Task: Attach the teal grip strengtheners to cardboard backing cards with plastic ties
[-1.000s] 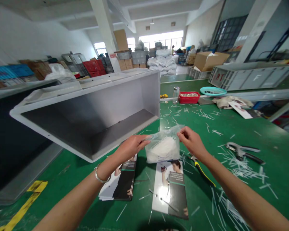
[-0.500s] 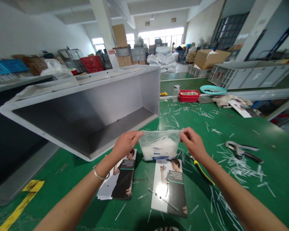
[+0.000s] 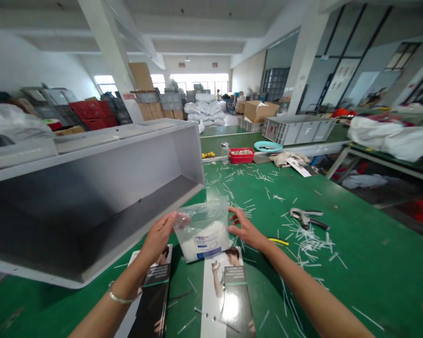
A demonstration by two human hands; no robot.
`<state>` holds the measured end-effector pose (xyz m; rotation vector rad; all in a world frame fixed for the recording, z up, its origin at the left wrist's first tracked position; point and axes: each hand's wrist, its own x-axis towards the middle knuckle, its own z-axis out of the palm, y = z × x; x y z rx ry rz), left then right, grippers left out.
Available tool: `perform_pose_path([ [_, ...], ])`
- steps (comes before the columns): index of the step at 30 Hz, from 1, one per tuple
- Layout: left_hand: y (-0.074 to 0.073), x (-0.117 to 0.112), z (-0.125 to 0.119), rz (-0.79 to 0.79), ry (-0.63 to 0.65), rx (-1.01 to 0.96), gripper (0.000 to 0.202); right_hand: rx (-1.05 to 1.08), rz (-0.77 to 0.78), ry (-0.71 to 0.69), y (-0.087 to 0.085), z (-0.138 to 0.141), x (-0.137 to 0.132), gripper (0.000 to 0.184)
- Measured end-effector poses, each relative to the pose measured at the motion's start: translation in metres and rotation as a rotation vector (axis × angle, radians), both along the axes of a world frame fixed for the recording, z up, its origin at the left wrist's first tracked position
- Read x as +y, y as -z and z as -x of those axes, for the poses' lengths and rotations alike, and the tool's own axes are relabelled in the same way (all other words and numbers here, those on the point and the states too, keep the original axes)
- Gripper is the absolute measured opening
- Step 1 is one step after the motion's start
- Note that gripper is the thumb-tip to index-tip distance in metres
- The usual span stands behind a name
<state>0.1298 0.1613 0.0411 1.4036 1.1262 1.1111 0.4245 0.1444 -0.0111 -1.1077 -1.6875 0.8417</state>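
Note:
A clear plastic bag (image 3: 206,234) with white contents and blue print hangs tilted over the green table. My left hand (image 3: 161,235) grips its upper left corner, fingers pinched on the film. My right hand (image 3: 245,228) is at the bag's right edge with thumb and fingers spread; I cannot tell whether the fingertips touch it. Below the bag lies a printed flat package (image 3: 229,291) showing a person, with a thin dark stick-like piece on it. Under my left forearm, partly hidden, is a similar stack of printed packages (image 3: 151,291).
A large grey crate (image 3: 141,202) lies on its side at left. Silver pliers with black handles (image 3: 308,218) rest among scattered white strips (image 3: 308,244). A yellow-handled tool (image 3: 278,241) is partly behind my right forearm. Farther back stand a jar (image 3: 225,153) and a red tray (image 3: 241,159).
The right hand has let go of the bag's upper right corner and opened. The bag now tilts, held by the left hand. The view has turned to the right.

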Motion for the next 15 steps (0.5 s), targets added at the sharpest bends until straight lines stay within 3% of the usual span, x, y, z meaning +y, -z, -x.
perform_pose_path([
  [3, 0.002, 0.028, -0.015, 0.027, -0.089, -0.27, 0.046, -0.035, -0.066, 0.151, 0.017, 0.018, -0.017, 0.051],
  [6, 0.0, 0.065, -0.021, -0.032, -0.195, -0.338, 0.045, -0.015, -0.104, 0.19, 0.014, 0.039, -0.043, 0.026],
  [9, -0.004, 0.097, -0.013, -0.122, -0.29, -0.142, 0.046, 0.032, -0.061, 0.044, -0.015, 0.053, -0.076, 0.018],
  [11, -0.007, 0.108, -0.004, -0.159, -0.329, -0.016, 0.045, 0.081, -0.072, -0.136, -0.041, 0.06, -0.096, 0.019],
  [13, -0.009, 0.105, 0.002, -0.185, -0.367, 0.05, 0.038, 0.084, -0.186, -0.316, -0.06, 0.067, -0.108, 0.021],
  [15, -0.009, 0.084, 0.001, -0.267, -0.444, 0.158, 0.036, 0.028, -0.272, -0.451, -0.065, 0.078, -0.113, 0.024],
])
